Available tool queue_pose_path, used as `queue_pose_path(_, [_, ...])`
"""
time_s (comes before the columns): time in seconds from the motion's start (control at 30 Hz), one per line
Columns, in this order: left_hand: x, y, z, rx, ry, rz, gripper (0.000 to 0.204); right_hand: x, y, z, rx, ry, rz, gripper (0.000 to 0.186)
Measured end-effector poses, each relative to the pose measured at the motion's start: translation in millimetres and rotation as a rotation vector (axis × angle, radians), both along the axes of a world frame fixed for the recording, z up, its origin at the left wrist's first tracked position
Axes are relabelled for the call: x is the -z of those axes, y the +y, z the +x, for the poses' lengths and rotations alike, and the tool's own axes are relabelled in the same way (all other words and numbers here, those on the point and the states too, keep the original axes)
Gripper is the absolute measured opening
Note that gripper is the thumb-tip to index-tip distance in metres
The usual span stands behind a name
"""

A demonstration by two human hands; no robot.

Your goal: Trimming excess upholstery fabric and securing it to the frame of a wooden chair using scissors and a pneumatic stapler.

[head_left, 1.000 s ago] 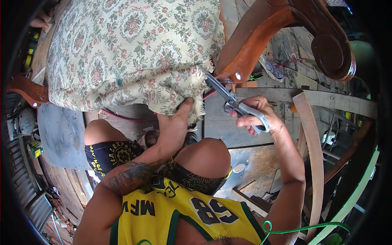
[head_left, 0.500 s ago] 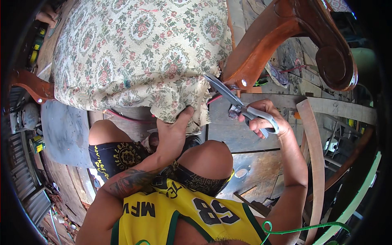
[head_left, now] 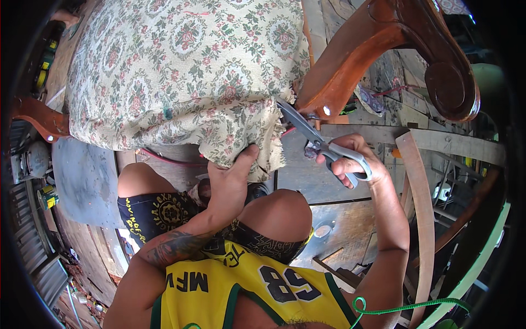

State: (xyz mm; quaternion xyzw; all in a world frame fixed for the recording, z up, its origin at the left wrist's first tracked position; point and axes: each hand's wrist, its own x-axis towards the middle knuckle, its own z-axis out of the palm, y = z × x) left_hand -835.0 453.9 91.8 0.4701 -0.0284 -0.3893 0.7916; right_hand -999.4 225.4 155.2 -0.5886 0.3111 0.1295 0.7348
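Note:
Floral upholstery fabric covers a wide chair seat in front of me, and its loose near edge hangs over the front. My left hand pinches that hanging flap, thumb on top, fingers partly hidden behind the cloth. In my right hand is a pair of grey-handled scissors, fingers through the loops. The scissors' blades point up and left, their tips at the frayed right edge of the fabric, beside the carved wooden chair arm. Whether the blades are apart at the tips is hard to make out.
Another curved brown wooden piece stands at the seat's left corner. Curved bare wood strips lie to the right of my right arm. A green cord runs across the lower right. Another person's foot shows at the far upper left.
The scissors' handles have tilted slightly in my right hand, tips staying at the fabric edge. My left hand keeps its pinch, and the flap has shifted a little. The view has moved slightly.

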Motion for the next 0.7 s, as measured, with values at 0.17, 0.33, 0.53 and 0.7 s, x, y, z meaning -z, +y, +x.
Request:
queue_pose_path(0.17, [9.1, 3.3, 2.8, 0.012, -0.025, 0.050, 0.031, 2.4, -8.1, 6.7, -0.028, 0.004, -0.014, 0.042])
queue_pose_path(0.33, [17.6, 8.5, 4.6, 0.057, -0.106, 0.132, 0.034, 0.2, -14.8, 13.0, -0.122, 0.090, -0.165, 0.044])
queue_pose_path(0.53, [15.8, 20.8, 4.0, 0.042, 0.008, 0.185, 0.026, 16.5, -17.6, 4.8, -0.068, -0.015, -0.003, 0.048])
queue_pose_path(0.7, [8.9, 24.0, 10.1, 0.029, 0.015, 0.100, 0.027, 25.6, -21.3, 2.4, -0.072, -0.090, 0.091, 0.054])
